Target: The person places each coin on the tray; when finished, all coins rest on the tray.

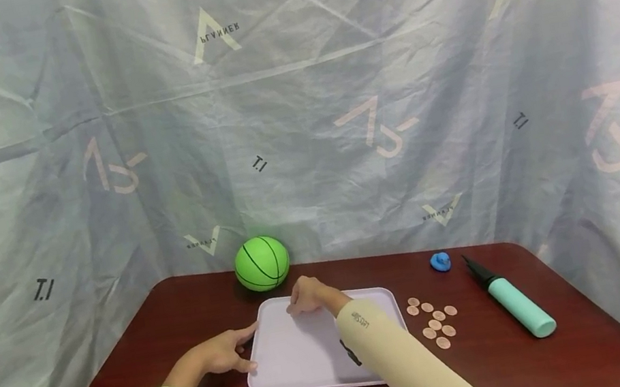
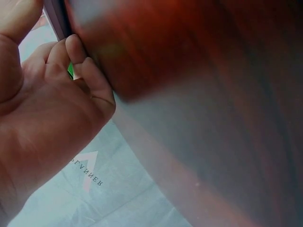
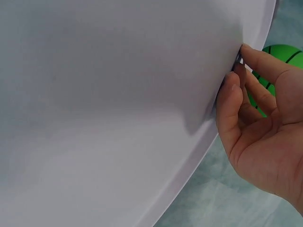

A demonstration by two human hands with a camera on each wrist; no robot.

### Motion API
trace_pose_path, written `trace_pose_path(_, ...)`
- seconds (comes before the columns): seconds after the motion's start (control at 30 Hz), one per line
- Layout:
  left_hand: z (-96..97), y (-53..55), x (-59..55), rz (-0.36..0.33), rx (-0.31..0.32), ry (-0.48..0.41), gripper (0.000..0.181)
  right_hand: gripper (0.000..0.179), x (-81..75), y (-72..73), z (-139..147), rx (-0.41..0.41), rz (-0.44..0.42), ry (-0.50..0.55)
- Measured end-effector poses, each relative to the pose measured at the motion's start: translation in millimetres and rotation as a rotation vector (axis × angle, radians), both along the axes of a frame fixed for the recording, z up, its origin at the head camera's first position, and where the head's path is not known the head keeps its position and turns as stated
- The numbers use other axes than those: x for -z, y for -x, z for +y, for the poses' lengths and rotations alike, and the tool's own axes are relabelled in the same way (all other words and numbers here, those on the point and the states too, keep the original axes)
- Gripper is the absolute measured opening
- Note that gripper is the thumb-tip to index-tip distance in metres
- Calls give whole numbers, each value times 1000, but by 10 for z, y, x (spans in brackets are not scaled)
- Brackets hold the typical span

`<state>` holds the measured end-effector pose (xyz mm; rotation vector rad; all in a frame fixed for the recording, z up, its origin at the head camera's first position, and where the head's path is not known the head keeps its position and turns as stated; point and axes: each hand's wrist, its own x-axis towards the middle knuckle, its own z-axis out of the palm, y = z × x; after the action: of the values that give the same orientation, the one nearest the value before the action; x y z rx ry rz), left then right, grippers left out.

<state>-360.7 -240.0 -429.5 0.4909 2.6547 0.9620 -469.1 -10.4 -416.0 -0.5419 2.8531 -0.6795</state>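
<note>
From here, the left hand (image 1: 222, 353), fingers loose, touches the tray (image 1: 298, 358) at lower centre; the right hand (image 1: 307, 295) pinches a thin object (image 3: 238, 57) over it. The coins (image 1: 435, 324), lower right, lie outside, seemingly unhandled.

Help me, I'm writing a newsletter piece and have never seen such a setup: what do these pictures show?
There is no machine here: a person works bare-handed. The wide picture comes from a camera worn on the head; the two close ones come from one on each wrist. On the dark red table are a pale tray, copper-coloured discs, a blue toy duck, a green ball and a teal and black tube. The left hand touches the tray's edge. The right hand, at the tray, seems to pinch something thin, too unclear to name.
</note>
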Motion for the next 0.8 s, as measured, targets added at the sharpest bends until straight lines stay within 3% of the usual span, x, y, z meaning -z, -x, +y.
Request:
trace_pose_path(0.4, 15, -3, -47, 4, 0, 4, 93, 17, 54, 62, 12, 23, -9, 49)
trace_pose_path(0.8, -2, -25, -8, 14, 7, -2, 92, 23, -6, -10, 193, -65, -29, 57)
